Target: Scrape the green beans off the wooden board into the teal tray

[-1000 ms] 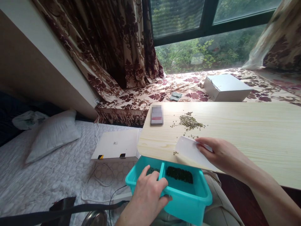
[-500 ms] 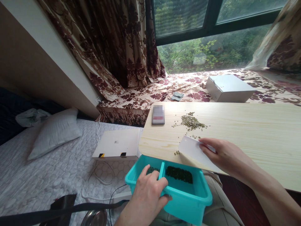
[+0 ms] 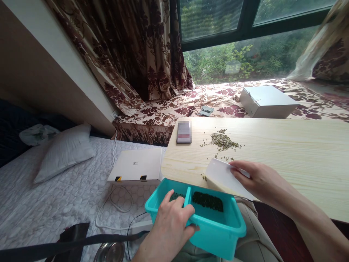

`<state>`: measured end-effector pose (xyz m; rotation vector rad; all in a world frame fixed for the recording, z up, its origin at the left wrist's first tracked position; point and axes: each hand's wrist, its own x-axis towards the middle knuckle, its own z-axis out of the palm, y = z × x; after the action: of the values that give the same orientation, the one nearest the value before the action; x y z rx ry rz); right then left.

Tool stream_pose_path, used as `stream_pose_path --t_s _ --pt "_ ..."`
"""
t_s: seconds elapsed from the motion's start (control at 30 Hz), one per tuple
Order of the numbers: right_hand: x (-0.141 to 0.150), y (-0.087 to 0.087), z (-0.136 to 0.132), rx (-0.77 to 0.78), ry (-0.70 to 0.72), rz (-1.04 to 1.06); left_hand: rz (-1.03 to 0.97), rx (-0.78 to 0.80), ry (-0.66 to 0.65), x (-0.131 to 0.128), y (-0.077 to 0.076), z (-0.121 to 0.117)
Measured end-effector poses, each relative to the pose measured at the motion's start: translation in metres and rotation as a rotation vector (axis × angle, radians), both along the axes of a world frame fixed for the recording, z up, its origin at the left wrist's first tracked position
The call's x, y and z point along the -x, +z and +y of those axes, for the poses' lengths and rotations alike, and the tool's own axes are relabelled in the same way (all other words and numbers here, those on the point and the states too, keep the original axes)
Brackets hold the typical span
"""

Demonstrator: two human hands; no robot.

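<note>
My left hand (image 3: 174, 220) grips the near rim of a turquoise two-compartment box (image 3: 215, 242), fingers bent over the edge by the divider. Dark green beans (image 3: 207, 201) lie along the far side of the right compartment; a few more show in the left one, partly behind my fingers. In my right hand (image 3: 253, 176) is a white plastic scraper (image 3: 223, 173), tilted on edge against the tabletop near its front edge. Several small green mung beans (image 3: 204, 177) sit just left of the scraper's blade. Beyond it a larger scattered pile of mung beans (image 3: 223, 141) lies on the wooden table (image 3: 286, 145).
A small flat box (image 3: 184, 132) with a blurred face sits at the table's far left corner. A white carton (image 3: 136, 164) and cables lie on the quilted bed, with a metal bowl (image 3: 110, 251) nearer me. Another white box (image 3: 268, 102) stands on the window ledge.
The scraper has edged slightly left, toward the few beans near the table's front edge. My left hand stays on the box. The whole view shifts a little.
</note>
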<state>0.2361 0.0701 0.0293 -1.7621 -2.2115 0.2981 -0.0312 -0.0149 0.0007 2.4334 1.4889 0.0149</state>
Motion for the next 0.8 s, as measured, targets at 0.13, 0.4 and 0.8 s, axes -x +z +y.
stream_pose_path --t_s 0.13,0.4,0.8 --pt "-0.0011 -0.0012 -0.0007 -0.016 0.026 -0.001 -0.003 -0.012 0.001 0.0009 -0.0022 -0.0004" --pt "0.0032 0.0014 -0.0006 -0.005 0.013 -0.051 0.01 0.006 0.003 0.0004 -0.0003 0.0" --pt "0.0009 0.0003 -0.0047 -0.009 0.023 -0.057 0.004 0.031 0.003 0.0011 0.002 0.002"
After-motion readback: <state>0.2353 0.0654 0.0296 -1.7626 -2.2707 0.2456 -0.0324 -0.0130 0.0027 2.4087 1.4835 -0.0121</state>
